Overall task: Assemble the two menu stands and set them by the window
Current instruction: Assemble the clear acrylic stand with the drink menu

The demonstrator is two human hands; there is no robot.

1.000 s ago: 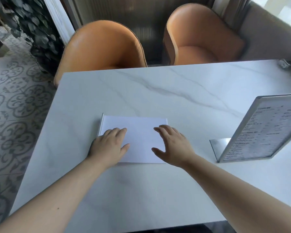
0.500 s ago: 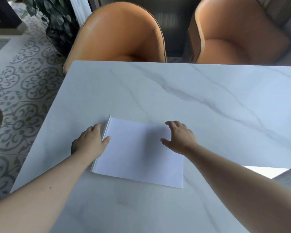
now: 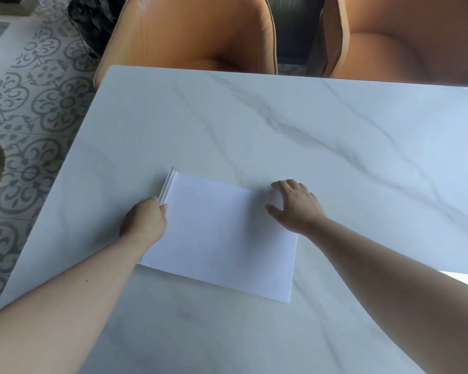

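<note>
Your menu stand (image 3: 222, 238) lies flat and blank side up on the white marble desk (image 3: 308, 130), near its front left corner. Its clear lip runs along the left edge, and its long axis slants from far left toward near right. Your left hand (image 3: 143, 220) pinches that lipped edge, fingers curled around it. Your right hand (image 3: 295, 206) rests spread and flat on the far right corner, gripping nothing. Two orange chairs (image 3: 195, 33) stand beyond the desk.

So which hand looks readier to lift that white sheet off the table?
Probably the left hand: its fingers already curl at the white sheet's raised clear edge. The right hand only lies flat, spread on the far corner.
</note>
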